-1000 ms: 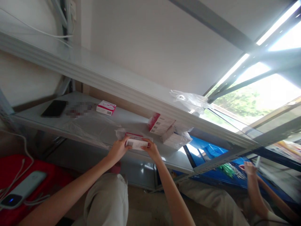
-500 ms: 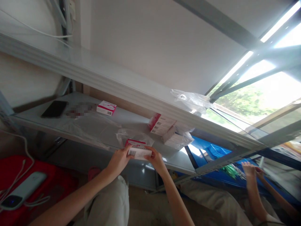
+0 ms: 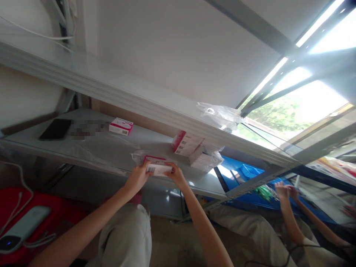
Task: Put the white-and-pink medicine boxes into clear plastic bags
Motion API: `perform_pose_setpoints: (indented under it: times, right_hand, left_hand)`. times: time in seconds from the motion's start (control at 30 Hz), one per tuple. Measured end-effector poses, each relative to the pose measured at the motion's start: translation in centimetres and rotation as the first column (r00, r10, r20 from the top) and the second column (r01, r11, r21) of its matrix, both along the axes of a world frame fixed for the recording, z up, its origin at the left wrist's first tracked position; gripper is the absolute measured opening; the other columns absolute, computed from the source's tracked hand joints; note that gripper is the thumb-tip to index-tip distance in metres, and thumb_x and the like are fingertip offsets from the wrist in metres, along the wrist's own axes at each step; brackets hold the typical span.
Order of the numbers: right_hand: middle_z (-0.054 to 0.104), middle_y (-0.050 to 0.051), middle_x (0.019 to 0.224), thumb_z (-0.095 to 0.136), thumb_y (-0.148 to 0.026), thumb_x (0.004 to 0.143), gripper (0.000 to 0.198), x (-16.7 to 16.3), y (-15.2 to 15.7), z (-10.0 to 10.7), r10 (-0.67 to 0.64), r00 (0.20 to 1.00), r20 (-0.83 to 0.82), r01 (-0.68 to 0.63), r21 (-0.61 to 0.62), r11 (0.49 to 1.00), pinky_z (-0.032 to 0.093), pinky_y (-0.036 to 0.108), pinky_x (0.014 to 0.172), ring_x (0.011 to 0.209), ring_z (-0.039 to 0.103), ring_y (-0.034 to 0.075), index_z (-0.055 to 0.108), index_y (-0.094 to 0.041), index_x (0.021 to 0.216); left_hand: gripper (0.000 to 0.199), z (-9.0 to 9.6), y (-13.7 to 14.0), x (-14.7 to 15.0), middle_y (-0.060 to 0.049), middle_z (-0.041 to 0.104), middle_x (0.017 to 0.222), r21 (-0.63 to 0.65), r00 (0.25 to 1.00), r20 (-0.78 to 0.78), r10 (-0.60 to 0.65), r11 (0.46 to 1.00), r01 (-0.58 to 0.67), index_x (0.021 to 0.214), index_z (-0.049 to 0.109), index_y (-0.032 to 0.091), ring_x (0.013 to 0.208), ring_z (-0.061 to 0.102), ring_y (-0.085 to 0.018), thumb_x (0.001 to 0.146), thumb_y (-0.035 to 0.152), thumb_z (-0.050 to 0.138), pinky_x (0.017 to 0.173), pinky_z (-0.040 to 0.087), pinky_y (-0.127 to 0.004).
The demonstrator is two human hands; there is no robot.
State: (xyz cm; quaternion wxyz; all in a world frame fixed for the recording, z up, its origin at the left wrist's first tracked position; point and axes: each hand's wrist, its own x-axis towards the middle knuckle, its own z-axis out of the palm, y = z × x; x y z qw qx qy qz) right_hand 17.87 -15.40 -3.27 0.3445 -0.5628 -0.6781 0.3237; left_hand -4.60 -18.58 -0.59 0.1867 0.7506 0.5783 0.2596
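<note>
Both my hands grip a small white and pink box (image 3: 159,169) at the front edge of the grey shelf (image 3: 155,143). My left hand (image 3: 138,178) is closed on its left end, beside a printed barcode. My right hand (image 3: 177,175) closes on the right end, fingers on the white side. Clear plastic bags (image 3: 136,157) lie on the shelf just behind the box. Another white and pink box (image 3: 121,126) rests farther back on the left. To the right, several similar boxes (image 3: 187,143) stand partly wrapped in clear plastic.
A dark phone (image 3: 56,129) lies at the shelf's left end. A crumpled clear bag (image 3: 219,113) sits on the upper shelf beam. At lower left, a pale device (image 3: 26,226) with cables rests on red. Another person's hands (image 3: 285,190) are at right, near blue bins (image 3: 247,172).
The view has shifted slightly, so most things appear a little farther left and higher. Both my hands keep hold of the box at the shelf edge.
</note>
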Motion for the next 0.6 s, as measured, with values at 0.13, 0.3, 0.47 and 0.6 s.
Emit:
perform_pose_setpoints:
  times: [0.13, 0.3, 0.47, 0.6]
  right_hand:
    - [0.068, 0.006, 0.103, 0.067, -0.023, 0.069, 0.046, -0.8, 1.1, -0.3, -0.054, 0.998, -0.037, 0.055, 0.033, 0.998, 0.054, 0.031, 0.076, 0.088, 0.065, 0.020, 0.062, -0.021, 0.115]
    - [0.067, 0.008, 0.108, 0.066, -0.023, 0.070, 0.045, -1.7, 2.3, -0.9, -0.089, 0.993, -0.072, 0.091, 0.023, 0.996, 0.054, 0.032, 0.079, 0.090, 0.065, 0.020, 0.060, -0.020, 0.115]
    - [0.067, 0.008, 0.106, 0.064, -0.021, 0.073, 0.043, -2.1, 2.8, -1.7, -0.092, 0.996, -0.014, 0.092, 0.070, 0.993, 0.052, 0.031, 0.078, 0.090, 0.064, 0.020, 0.060, -0.020, 0.115]
    - [0.066, 0.006, 0.105, 0.061, -0.023, 0.078, 0.040, -2.3, 2.8, -1.5, -0.125, 0.989, 0.083, 0.116, 0.105, 0.988, 0.051, 0.029, 0.077, 0.084, 0.063, 0.018, 0.059, -0.020, 0.118]
  left_hand:
    - [0.043, -0.6, 1.5, -0.1, -0.010, 0.071, 0.109, 0.070, 1.000, 0.000, -0.007, 0.998, 0.007, 0.129, 0.052, 0.020, 0.098, 0.068, -0.026, 0.087, 0.021, 0.062, 0.086, 0.050, -0.031]
    - [0.045, -2.4, 3.5, -0.3, -0.012, 0.071, 0.105, 0.095, 1.000, -0.022, -0.004, 0.996, 0.006, 0.132, 0.050, 0.017, 0.095, 0.069, -0.027, 0.088, 0.022, 0.060, 0.084, 0.052, -0.033]
    - [0.041, -3.9, 4.0, -0.7, -0.013, 0.067, 0.114, 0.124, 0.997, -0.065, 0.028, 0.992, -0.019, 0.129, 0.053, 0.020, 0.104, 0.065, -0.027, 0.088, 0.024, 0.059, 0.090, 0.050, -0.036]
    - [0.040, -4.0, 4.5, -1.0, -0.012, 0.067, 0.118, 0.176, 0.997, -0.082, 0.013, 0.984, 0.001, 0.127, 0.055, 0.022, 0.116, 0.059, -0.027, 0.088, 0.023, 0.060, 0.100, 0.045, -0.038]
